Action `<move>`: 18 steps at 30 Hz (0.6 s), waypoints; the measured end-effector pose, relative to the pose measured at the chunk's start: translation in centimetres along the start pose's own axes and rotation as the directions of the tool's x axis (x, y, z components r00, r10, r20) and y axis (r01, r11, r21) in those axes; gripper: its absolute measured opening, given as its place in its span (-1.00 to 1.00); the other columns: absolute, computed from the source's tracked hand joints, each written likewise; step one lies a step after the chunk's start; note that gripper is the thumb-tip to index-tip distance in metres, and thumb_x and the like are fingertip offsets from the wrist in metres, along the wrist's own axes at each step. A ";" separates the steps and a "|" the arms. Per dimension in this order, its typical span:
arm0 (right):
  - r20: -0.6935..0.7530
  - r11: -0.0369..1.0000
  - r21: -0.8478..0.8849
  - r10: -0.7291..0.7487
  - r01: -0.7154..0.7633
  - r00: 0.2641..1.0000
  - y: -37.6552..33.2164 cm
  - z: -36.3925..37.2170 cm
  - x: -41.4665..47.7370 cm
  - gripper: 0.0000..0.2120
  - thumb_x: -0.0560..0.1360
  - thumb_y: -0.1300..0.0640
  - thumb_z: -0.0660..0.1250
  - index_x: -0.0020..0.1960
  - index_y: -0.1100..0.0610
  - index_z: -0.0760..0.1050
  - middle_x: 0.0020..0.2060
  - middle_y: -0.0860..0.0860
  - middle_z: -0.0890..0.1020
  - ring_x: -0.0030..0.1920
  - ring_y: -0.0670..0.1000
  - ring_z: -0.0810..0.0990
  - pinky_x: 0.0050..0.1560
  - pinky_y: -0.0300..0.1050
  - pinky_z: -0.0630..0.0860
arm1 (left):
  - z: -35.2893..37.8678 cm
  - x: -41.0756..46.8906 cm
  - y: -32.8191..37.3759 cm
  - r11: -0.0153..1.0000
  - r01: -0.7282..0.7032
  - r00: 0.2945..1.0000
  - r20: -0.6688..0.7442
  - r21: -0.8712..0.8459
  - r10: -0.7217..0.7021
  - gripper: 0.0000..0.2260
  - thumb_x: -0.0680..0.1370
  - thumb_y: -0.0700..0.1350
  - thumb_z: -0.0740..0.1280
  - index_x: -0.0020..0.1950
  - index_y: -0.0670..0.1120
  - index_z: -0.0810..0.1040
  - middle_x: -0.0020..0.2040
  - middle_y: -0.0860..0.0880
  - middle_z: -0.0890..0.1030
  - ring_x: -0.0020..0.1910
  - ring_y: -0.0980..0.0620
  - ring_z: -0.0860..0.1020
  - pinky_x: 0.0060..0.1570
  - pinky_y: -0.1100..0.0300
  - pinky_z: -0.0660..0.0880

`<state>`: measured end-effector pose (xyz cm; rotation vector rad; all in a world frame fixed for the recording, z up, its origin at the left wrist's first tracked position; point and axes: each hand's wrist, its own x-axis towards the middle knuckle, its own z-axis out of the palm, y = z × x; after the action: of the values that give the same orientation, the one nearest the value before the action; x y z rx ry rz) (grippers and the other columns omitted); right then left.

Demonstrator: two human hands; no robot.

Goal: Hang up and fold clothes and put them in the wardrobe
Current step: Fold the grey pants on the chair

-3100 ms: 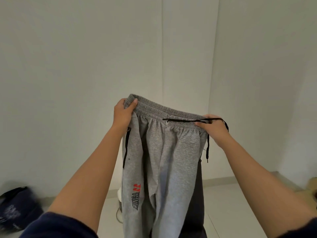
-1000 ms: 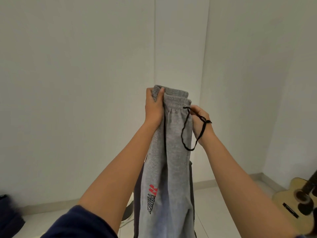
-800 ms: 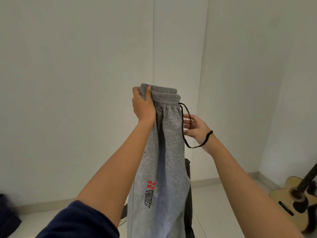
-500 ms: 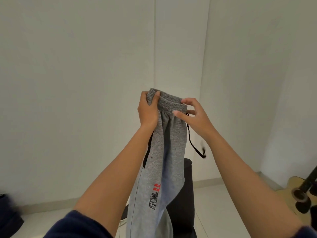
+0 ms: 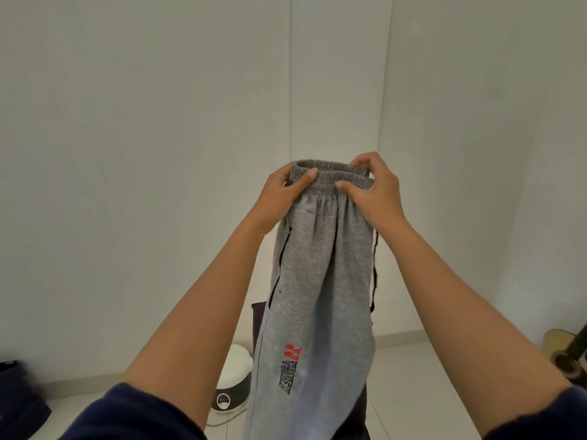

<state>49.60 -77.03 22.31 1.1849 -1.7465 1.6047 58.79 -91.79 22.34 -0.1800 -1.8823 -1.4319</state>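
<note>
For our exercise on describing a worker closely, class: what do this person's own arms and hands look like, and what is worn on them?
Both arms wear dark navy sleeves. The left sleeve and right sleeve stop short of the forearms, which are bare. The left hand and right hand are bare too: no gloves, and no watch, ring or bracelet shows.

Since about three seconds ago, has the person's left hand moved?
Yes. The left hand shifted right: once well left of the vertical wall seam, it now grips the waistband almost below it.
</note>
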 end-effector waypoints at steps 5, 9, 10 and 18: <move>-0.006 0.999 -0.031 -0.019 0.018 1.000 -0.8 -1.1 1.9 -0.78 0.39 0.20 0.47 -0.05 0.10 0.46 -0.21 -0.16 0.49 -0.14 -0.12 0.47 -0.16 -0.48 0.36 | -0.5 1.4 1.3 0.983 0.167 0.964 0.199 0.074 -0.178 -0.84 0.51 -0.08 0.38 0.04 -0.13 0.60 0.02 -0.06 0.67 0.04 0.00 0.64 0.10 0.16 0.55; 0.014 0.993 -0.084 -0.076 0.077 0.997 -0.3 -1.8 1.9 -0.77 0.41 0.15 0.46 -0.01 0.04 0.45 -0.03 0.00 0.50 -0.02 -0.07 0.45 -0.07 -0.51 0.31 | 0.5 1.9 1.0 0.990 0.076 0.996 0.043 0.120 -0.082 -0.84 0.48 -0.09 0.42 -0.05 -0.17 0.61 -0.07 -0.09 0.67 -0.08 0.02 0.64 0.06 0.08 0.58; 0.032 0.991 -0.098 -0.088 0.091 0.996 -0.4 -2.1 1.8 -0.76 0.41 0.14 0.46 0.01 0.05 0.46 0.01 0.02 0.47 0.00 -0.09 0.44 -0.04 -0.54 0.29 | 0.8 1.9 0.9 0.991 0.052 0.999 0.003 0.121 -0.053 -0.82 0.48 -0.09 0.42 -0.05 -0.21 0.61 -0.10 -0.09 0.66 -0.11 0.02 0.63 0.05 0.07 0.58; 0.169 0.983 -0.160 0.119 -0.092 0.978 -0.4 -4.3 2.5 -0.73 0.36 0.09 0.50 -0.18 0.27 0.53 -0.24 0.10 0.55 -0.25 0.02 0.50 -0.22 -0.12 0.44 | 1.4 2.6 1.1 0.991 -0.043 0.996 -0.069 0.124 0.052 -0.82 0.41 -0.08 0.50 -0.08 -0.17 0.66 -0.10 -0.11 0.68 -0.14 0.06 0.64 -0.06 0.15 0.60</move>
<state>47.80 -73.53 25.36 1.2122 -2.0370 1.4315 56.86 -90.98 24.76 -0.1112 -1.8882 -1.2700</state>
